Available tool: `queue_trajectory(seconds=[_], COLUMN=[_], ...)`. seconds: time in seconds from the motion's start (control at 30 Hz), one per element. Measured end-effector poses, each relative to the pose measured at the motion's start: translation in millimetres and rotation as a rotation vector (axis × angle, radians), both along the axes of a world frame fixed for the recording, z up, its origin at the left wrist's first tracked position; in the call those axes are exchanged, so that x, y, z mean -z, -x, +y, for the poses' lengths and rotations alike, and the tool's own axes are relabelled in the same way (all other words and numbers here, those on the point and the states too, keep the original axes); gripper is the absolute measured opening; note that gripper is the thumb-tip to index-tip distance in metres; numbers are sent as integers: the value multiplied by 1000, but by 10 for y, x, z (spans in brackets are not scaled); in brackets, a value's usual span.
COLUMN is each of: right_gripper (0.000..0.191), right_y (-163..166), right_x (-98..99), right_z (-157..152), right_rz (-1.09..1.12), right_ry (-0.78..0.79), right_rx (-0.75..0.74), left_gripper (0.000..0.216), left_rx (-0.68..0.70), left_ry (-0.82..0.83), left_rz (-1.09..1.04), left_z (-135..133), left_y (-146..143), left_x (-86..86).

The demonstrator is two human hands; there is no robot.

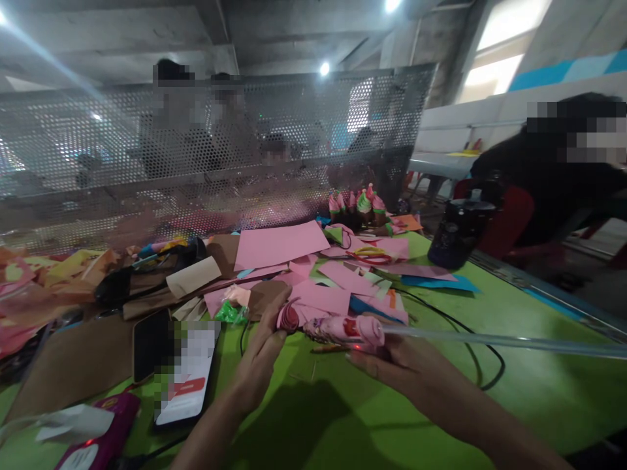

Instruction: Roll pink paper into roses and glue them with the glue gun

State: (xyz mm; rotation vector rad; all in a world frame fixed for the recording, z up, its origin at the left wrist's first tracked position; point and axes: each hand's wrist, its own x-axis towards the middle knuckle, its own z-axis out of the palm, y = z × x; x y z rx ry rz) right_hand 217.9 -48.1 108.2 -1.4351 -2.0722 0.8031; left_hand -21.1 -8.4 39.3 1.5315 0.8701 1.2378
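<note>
My left hand [264, 339] pinches a small rolled pink foam spiral [289, 317] just above the green table [514, 385]. My right hand [392, 358] is closed around a tool wrapped in pink foam [350, 329], whose tip points left toward the spiral. A clear glue stick [490, 341] runs out of the tool to the right. The two hands are close together, a hand's width apart.
Pink foam sheets [279, 245] and coloured scraps cover the table's middle. A phone [183, 372] lies at the left, brown sheets [73, 365] beside it. Finished pink-and-green pieces [357, 203] stand by a mesh screen [220, 130]. A dark bottle [458, 232] stands right, a black cable [470, 352] crosses the table, and a person sits at the far right.
</note>
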Motion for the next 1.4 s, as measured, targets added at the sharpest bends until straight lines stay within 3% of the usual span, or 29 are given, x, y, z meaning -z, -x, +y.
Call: queue_trajectory(seconds=[0.63,1.27,1.4], right_gripper=[33,28,31], right_y=[16,18,-4], right_x=[-13,-49,-51], right_z=[-10,-7,-20], right_rz=[9,64,1], right_ry=[-20,22,-3], right_rx=[29,-54,14], left_gripper=[56,57,57], left_rx=[34,72,56], left_ry=[39,31,47], left_rz=[1,-35,-42], left_z=[-8,17,12], left_y=[16,23,36], left_x=[-12,6,1])
